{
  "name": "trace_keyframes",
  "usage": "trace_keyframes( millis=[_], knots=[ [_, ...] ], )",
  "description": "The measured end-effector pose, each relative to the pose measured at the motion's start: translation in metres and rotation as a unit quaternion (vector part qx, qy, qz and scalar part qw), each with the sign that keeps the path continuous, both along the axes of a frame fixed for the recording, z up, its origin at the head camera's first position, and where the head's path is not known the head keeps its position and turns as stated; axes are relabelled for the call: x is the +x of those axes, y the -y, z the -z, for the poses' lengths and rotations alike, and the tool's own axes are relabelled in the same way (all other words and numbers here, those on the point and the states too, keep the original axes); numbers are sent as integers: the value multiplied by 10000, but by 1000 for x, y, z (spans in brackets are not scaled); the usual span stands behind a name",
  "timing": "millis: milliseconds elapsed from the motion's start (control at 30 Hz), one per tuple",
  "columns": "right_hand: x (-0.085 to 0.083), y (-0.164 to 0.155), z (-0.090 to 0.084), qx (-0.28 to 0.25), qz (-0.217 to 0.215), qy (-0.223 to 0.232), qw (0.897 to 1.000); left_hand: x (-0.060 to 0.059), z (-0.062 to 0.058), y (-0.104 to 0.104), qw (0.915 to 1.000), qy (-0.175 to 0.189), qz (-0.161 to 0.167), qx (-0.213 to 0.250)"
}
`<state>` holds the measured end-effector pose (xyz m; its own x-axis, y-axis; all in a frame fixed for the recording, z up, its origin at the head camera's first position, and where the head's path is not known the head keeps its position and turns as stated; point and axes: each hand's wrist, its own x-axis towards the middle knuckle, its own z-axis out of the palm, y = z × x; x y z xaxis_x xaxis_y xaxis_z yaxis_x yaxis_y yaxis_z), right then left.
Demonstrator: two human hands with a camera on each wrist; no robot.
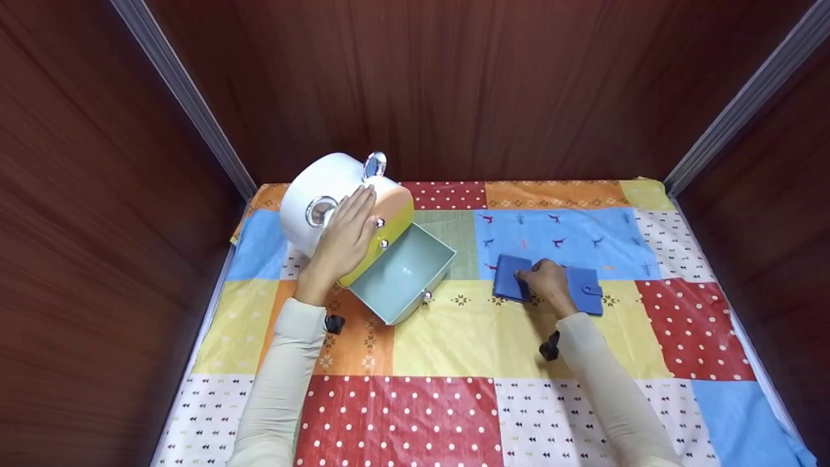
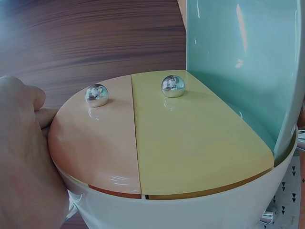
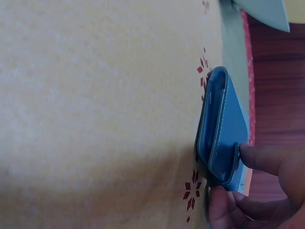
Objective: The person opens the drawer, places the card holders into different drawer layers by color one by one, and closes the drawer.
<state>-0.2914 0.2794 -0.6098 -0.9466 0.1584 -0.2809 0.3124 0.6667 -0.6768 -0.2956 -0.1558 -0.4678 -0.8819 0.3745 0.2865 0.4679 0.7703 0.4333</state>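
Note:
A white rounded drawer box (image 1: 301, 188) stands at the left, with an orange drawer (image 2: 90, 138), a yellow drawer (image 2: 200, 138) and a pale green drawer (image 1: 405, 269) that is pulled out. Nothing shows inside the green drawer. My left hand (image 1: 347, 237) rests on the box, fingers straight along its upper side near the orange drawer. On the right, a blue wallet (image 1: 510, 275) lies folded on the cloth. My right hand (image 1: 548, 282) pinches it by its snap-strap edge, thumb above and fingers at the lower edge. Partly behind that hand lies a second blue wallet (image 1: 587, 292) with a snap strap.
A patchwork-patterned cloth (image 1: 447, 344) covers the table. Brown wood-look panels (image 1: 454, 91) rise behind and at both sides. Round silver knobs (image 1: 426, 296) stick out from the drawers, and a silver ear-like piece (image 1: 375, 165) stands on the box.

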Motion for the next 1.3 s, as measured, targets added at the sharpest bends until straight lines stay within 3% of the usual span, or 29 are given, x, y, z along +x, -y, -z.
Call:
trace_keyframes(
  millis=[367, 800, 1000, 1300],
  knots=[
    [-1, 0, 3, -194, 34, 5, 9998, 0, 0, -1, 9999, 81, -49, -46],
    [10, 9, -8, -478, 176, 26, 9987, 0, 2, -1, 10000, 39, -36, -4],
    [8, 10, -11, -779, 408, 43, 9961, -1, 3, 0, 10000, -43, 16, 24],
    [6, 3, -17, -1203, 389, 231, 9917, -1, 1, -1, 10000, -38, 0, 25]
  ],
)
